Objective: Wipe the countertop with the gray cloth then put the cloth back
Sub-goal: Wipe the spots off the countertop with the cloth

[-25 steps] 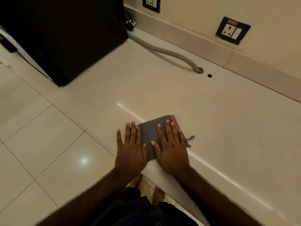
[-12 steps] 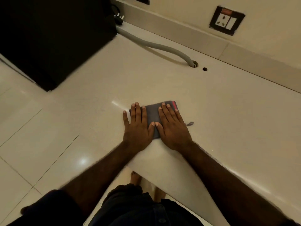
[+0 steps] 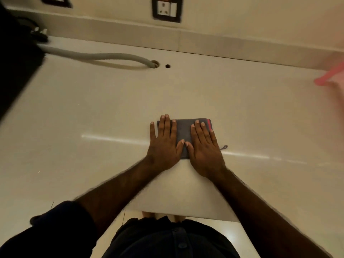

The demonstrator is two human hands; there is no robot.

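Observation:
The folded gray cloth (image 3: 184, 131), with a red strip along its right edge and a small loop tag, lies flat on the pale countertop (image 3: 104, 112). My left hand (image 3: 163, 146) presses palm-down on the cloth's left part, fingers stretched forward. My right hand (image 3: 204, 148) presses flat on its right part. The thumbs nearly touch in the middle. Most of the cloth is hidden under both palms.
A gray hose (image 3: 104, 56) runs along the back into a hole, with a smaller hole (image 3: 167, 66) beside it. A black appliance (image 3: 14, 75) stands at the left. A wall socket (image 3: 167, 9) sits above. A blurred pink object (image 3: 329, 77) is at the far right.
Both hands have pushed the cloth away from the counter's front edge, farther onto the surface. The view has swung to face the back wall squarely.

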